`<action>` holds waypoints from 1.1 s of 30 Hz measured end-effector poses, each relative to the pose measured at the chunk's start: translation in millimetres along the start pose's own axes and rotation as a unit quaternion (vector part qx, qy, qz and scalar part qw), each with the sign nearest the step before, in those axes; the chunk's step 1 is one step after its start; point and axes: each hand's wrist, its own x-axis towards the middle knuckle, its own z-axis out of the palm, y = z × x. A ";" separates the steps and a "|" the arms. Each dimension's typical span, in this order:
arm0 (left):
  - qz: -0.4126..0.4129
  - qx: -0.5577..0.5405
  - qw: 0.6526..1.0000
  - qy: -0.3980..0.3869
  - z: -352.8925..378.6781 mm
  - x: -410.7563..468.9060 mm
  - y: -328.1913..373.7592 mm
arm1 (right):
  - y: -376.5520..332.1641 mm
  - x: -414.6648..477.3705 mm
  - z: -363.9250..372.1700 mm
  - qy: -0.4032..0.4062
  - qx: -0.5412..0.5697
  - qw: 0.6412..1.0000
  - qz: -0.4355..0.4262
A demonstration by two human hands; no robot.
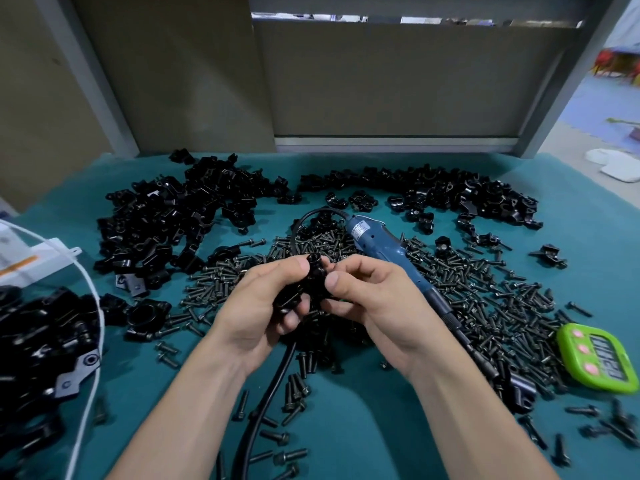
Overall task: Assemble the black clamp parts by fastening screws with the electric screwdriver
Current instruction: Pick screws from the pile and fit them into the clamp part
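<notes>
Hands, two, bare: left hand and right hand meet at the centre of the view. The fingers and thumbs of both are curled round one black clamp part, held between them above the counter.

Black clamp part: small, glossy black, knobbly in outline, with a short stub at its top. It is mostly hidden by the fingers, and finer detail cannot be told.

Electric screwdriver: blue body with a black shaft. It lies on the counter from 1 o'clock down to 4 o'clock of the hands, behind the right hand, untouched. Its black cord loops at 12 o'clock and runs on to 6 o'clock.

Screws: dark, headed, strewn thickly under and around the hands, densest from 2 to 4 o'clock.

Loose clamp parts: black heaps at 10 to 11 o'clock, and another band at 1 o'clock.

Bag: clear, holding more black parts, at 8 to 9 o'clock.

Timer: green with pink buttons, at 4 o'clock among the screws.

Counter: covered in teal cloth.
</notes>
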 end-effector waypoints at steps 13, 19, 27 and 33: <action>0.028 0.127 0.991 0.044 5.1 2.8 -10.2 | 13.3 5.1 6.1 0.111 -0.160 0.979 -0.055; 0.074 0.221 0.964 0.129 7.3 8.0 -18.0 | 20.9 9.6 6.3 0.145 -0.197 0.968 -0.049; 0.072 0.137 0.977 0.147 18.1 3.2 -18.8 | 24.6 8.5 7.0 0.164 -0.276 0.943 -0.090; 0.060 0.073 0.990 0.107 10.7 3.1 -11.1 | 23.4 3.3 10.3 0.127 -0.295 0.944 -0.073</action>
